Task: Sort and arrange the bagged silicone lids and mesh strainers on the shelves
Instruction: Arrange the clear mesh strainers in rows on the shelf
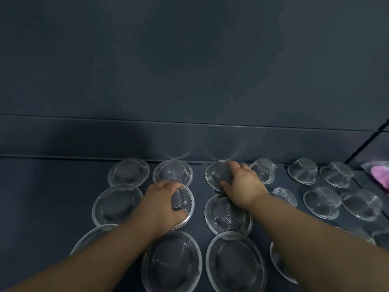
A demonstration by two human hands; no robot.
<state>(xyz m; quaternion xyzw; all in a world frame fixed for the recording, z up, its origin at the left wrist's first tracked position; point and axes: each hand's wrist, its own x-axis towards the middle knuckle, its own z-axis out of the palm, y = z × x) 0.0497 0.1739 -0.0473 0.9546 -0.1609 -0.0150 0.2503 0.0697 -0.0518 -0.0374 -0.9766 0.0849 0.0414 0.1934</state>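
Front strainers [171, 262] lie flat, round — my left hand [163, 200] clasps mid-row strainer [183, 204], right hand [243, 183] grips back-row strainer [216, 175], fingers curled.

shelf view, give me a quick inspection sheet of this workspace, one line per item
surface: dark shelf, with strainers spread over its middle and right.
job's things: round mesh strainers laid in rough rows, the smaller ones toward the right; a pink bagged item at the far right edge.
clutter: nothing seen.
hands: left hand grips the middle-row strainer from above; right hand grips the back-row strainer, fingers on its far rim, thumb on the near rim.
cables: nothing seen.
surroundings: plain dark back wall behind the shelf.
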